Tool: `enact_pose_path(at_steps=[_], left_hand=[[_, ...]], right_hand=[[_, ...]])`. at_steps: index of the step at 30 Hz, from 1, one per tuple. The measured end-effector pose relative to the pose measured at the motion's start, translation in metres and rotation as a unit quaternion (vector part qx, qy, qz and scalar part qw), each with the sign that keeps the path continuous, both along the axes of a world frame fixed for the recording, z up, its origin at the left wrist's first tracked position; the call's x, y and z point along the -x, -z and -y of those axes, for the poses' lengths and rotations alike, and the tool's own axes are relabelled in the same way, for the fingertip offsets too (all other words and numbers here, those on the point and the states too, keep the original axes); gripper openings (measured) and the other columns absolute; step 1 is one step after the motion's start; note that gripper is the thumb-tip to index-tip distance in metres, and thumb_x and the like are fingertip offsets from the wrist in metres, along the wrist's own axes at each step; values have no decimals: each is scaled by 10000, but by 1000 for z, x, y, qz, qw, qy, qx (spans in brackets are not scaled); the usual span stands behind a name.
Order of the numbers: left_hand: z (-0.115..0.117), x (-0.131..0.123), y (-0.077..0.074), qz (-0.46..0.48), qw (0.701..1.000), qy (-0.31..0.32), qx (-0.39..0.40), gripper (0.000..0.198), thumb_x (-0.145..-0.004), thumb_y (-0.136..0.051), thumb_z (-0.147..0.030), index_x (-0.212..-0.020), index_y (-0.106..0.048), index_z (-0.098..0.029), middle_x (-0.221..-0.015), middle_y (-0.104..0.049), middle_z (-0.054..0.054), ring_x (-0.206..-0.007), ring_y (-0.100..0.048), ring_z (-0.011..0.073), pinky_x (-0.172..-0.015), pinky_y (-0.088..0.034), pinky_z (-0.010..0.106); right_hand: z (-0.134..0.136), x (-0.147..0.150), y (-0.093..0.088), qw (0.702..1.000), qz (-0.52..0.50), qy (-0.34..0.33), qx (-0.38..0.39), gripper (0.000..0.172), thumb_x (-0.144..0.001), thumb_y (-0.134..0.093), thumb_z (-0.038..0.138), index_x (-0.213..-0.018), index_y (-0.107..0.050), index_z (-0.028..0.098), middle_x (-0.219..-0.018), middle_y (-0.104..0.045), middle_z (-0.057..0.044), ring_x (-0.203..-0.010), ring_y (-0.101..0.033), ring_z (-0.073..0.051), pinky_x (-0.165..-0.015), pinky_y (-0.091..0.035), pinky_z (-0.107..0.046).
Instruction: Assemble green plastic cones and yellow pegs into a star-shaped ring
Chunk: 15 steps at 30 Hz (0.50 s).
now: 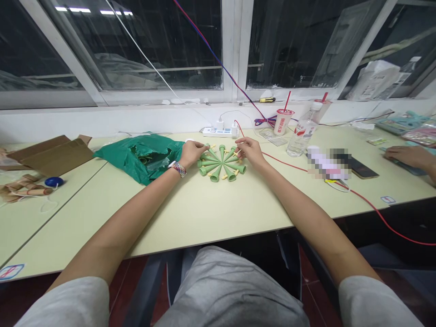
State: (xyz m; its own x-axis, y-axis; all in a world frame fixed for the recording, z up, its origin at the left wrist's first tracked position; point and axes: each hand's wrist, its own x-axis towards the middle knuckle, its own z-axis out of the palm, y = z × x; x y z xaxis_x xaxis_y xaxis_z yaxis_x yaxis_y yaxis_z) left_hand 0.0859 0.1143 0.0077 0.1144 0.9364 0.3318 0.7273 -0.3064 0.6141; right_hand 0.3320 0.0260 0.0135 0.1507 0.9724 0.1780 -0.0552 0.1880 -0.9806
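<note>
Several green, cone-shaped pieces (214,176) lie in a ring on the table, narrow ends meeting in the middle and wide ends outward. Small yellow pieces (225,174) sit between their outer ends. My left hand (191,153), with a woven bracelet on the wrist, is at the ring's upper left. Its thumb and fingers are pinched together at a cone's outer end; what lies between the fingertips is too small to make out. On the right side, my right hand (251,151) hovers by the outer ends, fingers loosely curved and apart, close to a yellow piece.
A torn green plastic bag (160,141) lies left of the ring, beside cardboard (51,154) and a wooden toy with a blue ball (54,182). Behind stands a power strip (220,132). To the right are a cup (282,123), a water bottle (302,131), a red cable (371,206) and another person's hand (407,155).
</note>
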Motion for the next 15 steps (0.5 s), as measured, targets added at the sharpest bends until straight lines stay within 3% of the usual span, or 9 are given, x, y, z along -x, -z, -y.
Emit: enact_pose_path(at_steps=[15], left_hand=[[-5, 4, 11, -5, 999, 1, 32, 348, -845, -728, -507, -837, -855, -183, -794, -810, 91, -794, -733, 276, -744, -503, 344]], right_hand=[[-6, 1, 6, 1000, 14, -11, 6, 89, -872, -618, 112, -899, -661, 185, -629, -688, 37, -479, -610, -102, -470, -486, -195]])
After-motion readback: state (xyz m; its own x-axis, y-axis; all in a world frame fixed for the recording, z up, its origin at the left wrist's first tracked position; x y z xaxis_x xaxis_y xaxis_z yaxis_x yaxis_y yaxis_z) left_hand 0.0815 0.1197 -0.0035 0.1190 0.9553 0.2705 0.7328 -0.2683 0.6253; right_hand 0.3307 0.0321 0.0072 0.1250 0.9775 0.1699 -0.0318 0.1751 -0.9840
